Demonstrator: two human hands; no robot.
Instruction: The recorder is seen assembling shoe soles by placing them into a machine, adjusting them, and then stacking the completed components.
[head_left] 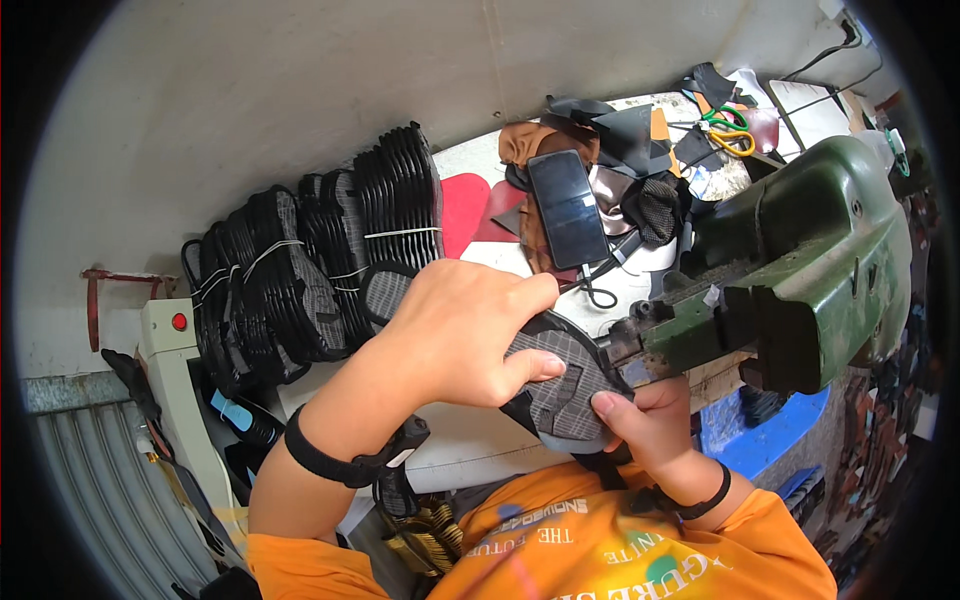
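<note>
Hands, two: left (pixel 455 335), right (pixel 648 420), gripping one grey sole (pixel 565 385)

The green sewing machine (pixel 800 270) fills the right of the frame, its arm butting against the grey shoe sole (pixel 565 385), so no way through lies there. At upper left, bundled stacks of black soles (pixel 320 270) wall off the bench, and a black phone (pixel 568 208) on leather scraps (pixel 630 150) crowds the upper centre. Bare white bench (pixel 460 440) shows only in a narrow strip at lower centre, under the left hand (pixel 455 335).
</note>
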